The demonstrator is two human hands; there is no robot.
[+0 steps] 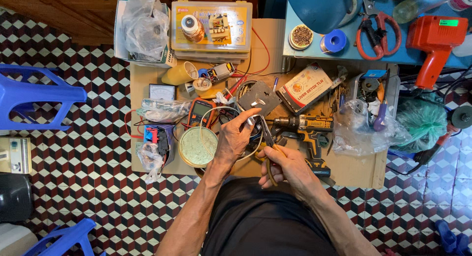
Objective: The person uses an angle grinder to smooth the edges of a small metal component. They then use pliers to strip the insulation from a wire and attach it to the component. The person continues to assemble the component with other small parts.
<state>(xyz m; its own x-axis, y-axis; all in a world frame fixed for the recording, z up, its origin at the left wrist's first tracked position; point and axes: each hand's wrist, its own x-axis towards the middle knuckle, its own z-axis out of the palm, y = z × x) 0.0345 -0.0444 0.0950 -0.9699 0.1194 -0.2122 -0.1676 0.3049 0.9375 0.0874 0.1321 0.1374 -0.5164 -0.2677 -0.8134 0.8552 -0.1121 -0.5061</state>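
Pliers [268, 138] with yellowish handles sit in the right hand [287, 167], whose fingers are closed around the handles, the dark nose pointing up and away from the body. Just above, the left hand [235, 138] pinches a pale wire [209, 111] between thumb and fingertips at the plier tip; the wire loops out to the left over a round tin [196, 147] with a greenish-white top. Both hands hover over the middle of a low wooden bench [354, 170] crowded with tools.

A cordless drill [307, 125], black and yellow, lies just right of the hands, its chuck pointing toward them. A multimeter [201, 111] with an orange case rests beside the left hand, near a flat dark metal plate [259, 96]. Further back stands a clear plastic parts box [211, 27], with a crumpled plastic bag [145, 25] to its left. A yellow cup [179, 74] lies tilted on its side in front of the box.

On a blue surface at upper right lie red-handled scissors [378, 32] and an orange heat gun [435, 39]. Blue plastic stools [34, 96] stand on the checkered tile floor [88, 162] to the left
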